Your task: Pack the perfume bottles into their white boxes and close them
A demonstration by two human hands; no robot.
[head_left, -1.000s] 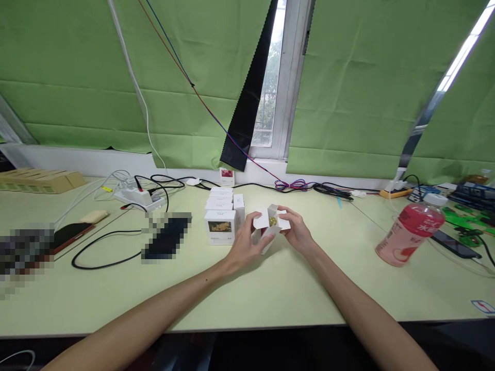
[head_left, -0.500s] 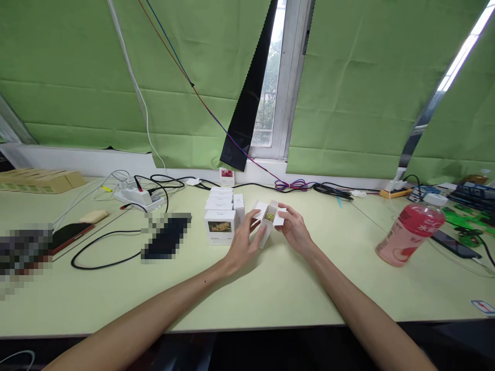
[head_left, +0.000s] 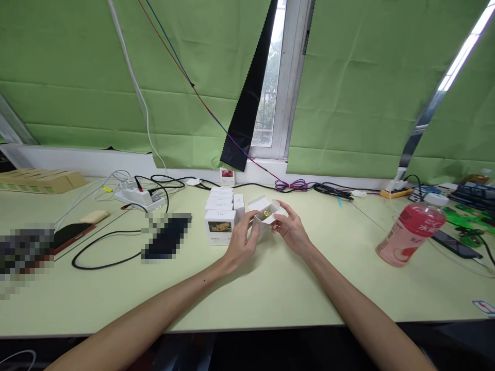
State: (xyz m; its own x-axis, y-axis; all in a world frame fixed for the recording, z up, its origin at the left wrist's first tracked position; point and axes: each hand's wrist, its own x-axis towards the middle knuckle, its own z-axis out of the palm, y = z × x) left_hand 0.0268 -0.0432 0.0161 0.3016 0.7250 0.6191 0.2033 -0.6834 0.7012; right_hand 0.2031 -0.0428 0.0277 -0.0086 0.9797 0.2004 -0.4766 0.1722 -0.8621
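Note:
A small white cardboard box (head_left: 264, 230) with its top flaps raised is between my hands, just above or on the table. Inside it shows a yellow-green, shiny round thing (head_left: 266, 213), whose kind I cannot make out. My left hand (head_left: 242, 239) grips the box's left side, thumb in front. At the right, my right hand (head_left: 293, 231) pinches a flap between thumb and fingers. Close by on the left stand several closed white boxes (head_left: 220, 226) in a row; the front one bears a picture of yellow flowers.
A pink-labelled drink bottle (head_left: 410, 232) stands at the right, near a phone (head_left: 456, 244). On the left lie a dark pixelated device (head_left: 168, 237), cables and a white power strip (head_left: 141, 198). Cardboard boxes (head_left: 42, 180) sit far left; coiled cable (head_left: 332, 190) runs along the wall.
The box between my hands has turned and tilted, so more of its front side shows. My right hand has shifted slightly left and its fingers now pinch a flap nearer the front.

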